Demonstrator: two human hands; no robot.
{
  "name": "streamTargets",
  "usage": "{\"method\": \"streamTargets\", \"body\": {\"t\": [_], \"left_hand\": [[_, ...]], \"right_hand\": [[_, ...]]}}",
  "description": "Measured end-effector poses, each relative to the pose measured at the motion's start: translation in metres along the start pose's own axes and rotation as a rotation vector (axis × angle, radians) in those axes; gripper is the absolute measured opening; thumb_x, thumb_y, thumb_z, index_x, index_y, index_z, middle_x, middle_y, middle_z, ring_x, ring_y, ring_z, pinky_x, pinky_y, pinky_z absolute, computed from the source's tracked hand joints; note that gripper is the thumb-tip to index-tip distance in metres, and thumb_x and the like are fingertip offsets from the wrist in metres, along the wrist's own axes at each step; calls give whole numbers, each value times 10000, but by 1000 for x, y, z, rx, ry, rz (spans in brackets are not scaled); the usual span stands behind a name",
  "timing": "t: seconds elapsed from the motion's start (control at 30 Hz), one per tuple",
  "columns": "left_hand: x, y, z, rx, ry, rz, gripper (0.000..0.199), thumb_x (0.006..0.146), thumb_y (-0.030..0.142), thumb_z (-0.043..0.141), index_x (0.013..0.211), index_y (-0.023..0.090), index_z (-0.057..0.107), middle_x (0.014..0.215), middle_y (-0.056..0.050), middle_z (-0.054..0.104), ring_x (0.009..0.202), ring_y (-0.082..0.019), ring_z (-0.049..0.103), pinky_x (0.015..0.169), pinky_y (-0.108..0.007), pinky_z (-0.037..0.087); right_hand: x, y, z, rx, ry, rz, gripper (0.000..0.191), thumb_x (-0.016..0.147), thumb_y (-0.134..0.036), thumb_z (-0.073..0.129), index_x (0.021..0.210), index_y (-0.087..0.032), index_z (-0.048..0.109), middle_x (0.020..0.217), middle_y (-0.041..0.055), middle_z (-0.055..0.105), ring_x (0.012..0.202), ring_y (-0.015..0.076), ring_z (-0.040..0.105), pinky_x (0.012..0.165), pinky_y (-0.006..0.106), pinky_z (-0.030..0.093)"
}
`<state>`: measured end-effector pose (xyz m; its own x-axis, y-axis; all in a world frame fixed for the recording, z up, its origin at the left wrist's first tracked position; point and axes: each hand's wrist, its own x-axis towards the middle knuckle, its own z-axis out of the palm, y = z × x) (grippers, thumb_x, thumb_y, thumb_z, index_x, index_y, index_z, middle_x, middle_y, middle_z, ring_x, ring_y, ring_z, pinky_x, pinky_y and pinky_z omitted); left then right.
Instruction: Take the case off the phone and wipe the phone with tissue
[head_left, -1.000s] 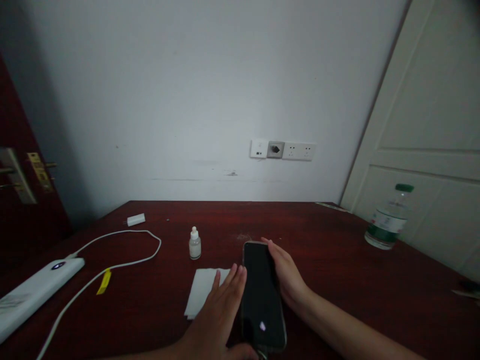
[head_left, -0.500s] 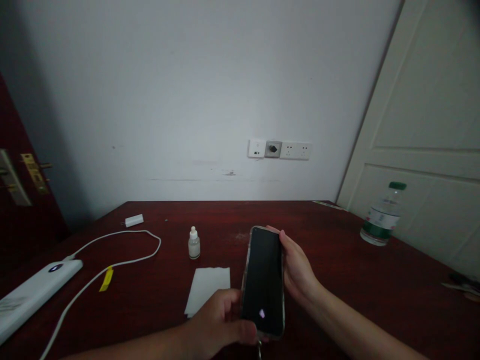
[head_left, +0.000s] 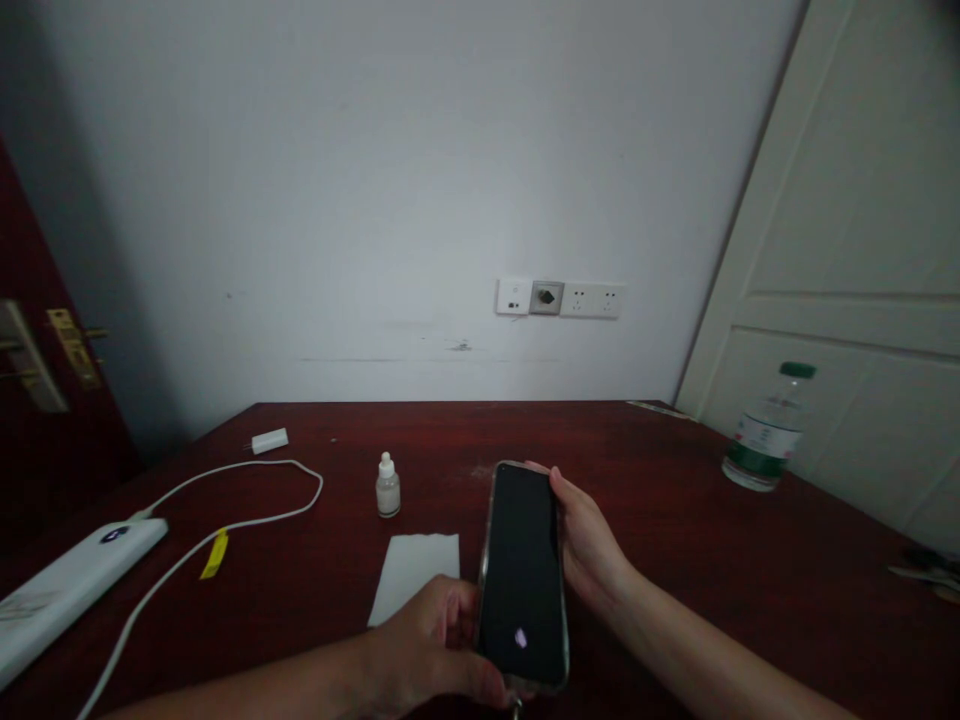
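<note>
Dark red table (head_left: 600,440), phone (head_left: 523,570) pinched in both hands' grip, right fingers (head_left: 564,490) partly hidden behind.

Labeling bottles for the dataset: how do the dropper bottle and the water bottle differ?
Size: the dropper bottle is small, the water bottle clearly larger.
Top: the dropper bottle has a white bulb top, the water bottle a green cap.
Label: the dropper bottle's looks plain and pale, the water bottle's is white and green.
Shared: both are closed and see-through, standing on the table.
</note>
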<state>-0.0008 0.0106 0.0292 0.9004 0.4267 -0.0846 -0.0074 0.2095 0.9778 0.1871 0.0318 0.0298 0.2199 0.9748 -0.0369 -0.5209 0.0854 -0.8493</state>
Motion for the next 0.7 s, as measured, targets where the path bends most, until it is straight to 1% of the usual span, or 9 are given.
{"method": "streamTargets", "body": {"t": [0.13,0.2,0.3,0.37,0.43,0.5,0.53,0.63,0.7], "left_hand": [[-1,-2,-1,-6,-18,5,440,580,388,769,911,119,660,850,-64,634,758,-134,578,697,-207,424],[-1,-3,0,19,-8,-17,401,590,374,765,891,127,665,850,-60,643,766,-140,590,712,-218,438],[1,-4,3,67,3,-56,341,628,408,735,831,142,670,843,-52,653,794,-160,608,754,-261,460],[2,-4,4,62,-18,-35,382,626,443,731,854,145,658,841,-50,651,816,-168,610,771,-277,462],[3,-6,3,19,-56,-3,501,568,452,771,942,150,630,856,-55,645,839,-179,608,789,-293,458],[4,-7,1,-36,-94,9,643,484,432,822,1017,154,594,885,-68,637,865,-196,604,800,-312,456],[4,-7,0,-64,-105,12,678,468,425,831,1037,154,580,905,-76,632,880,-199,600,803,-312,453],[5,-6,-1,-107,-84,17,632,526,399,816,1044,140,563,952,-99,619,881,-179,592,784,-279,445],[5,-3,-1,-105,-61,-1,581,567,360,800,1039,127,555,946,-105,620,824,-153,591,734,-248,444]], "right_hand": [[2,3,-3,-40,-21,38,374,900,-445,456,1110,-148,542,887,51,643,702,160,622,650,327,485],[2,6,-4,-64,-32,92,371,914,-458,427,1056,-143,563,868,41,635,682,146,613,645,321,485],[-1,11,-5,-92,-33,210,395,921,-475,402,908,-129,590,753,21,615,586,121,584,581,293,483],[-3,13,-5,-84,-15,243,386,922,-470,406,894,-128,584,733,15,601,566,115,572,558,282,481],[-4,11,-4,-58,18,214,363,924,-457,412,945,-132,574,769,19,599,588,118,574,560,283,484],[-4,8,-3,-27,56,147,332,927,-430,421,993,-137,563,820,28,600,626,125,581,580,290,489],[-3,5,-2,-12,71,107,316,929,-413,427,1006,-138,560,845,32,601,648,129,586,596,296,491],[-3,0,3,32,91,-7,276,928,-367,448,1025,-133,558,906,45,610,716,144,602,654,317,492],[-5,-2,7,53,79,-56,272,915,-355,473,1029,-128,570,904,50,628,726,150,611,668,313,488]]}}
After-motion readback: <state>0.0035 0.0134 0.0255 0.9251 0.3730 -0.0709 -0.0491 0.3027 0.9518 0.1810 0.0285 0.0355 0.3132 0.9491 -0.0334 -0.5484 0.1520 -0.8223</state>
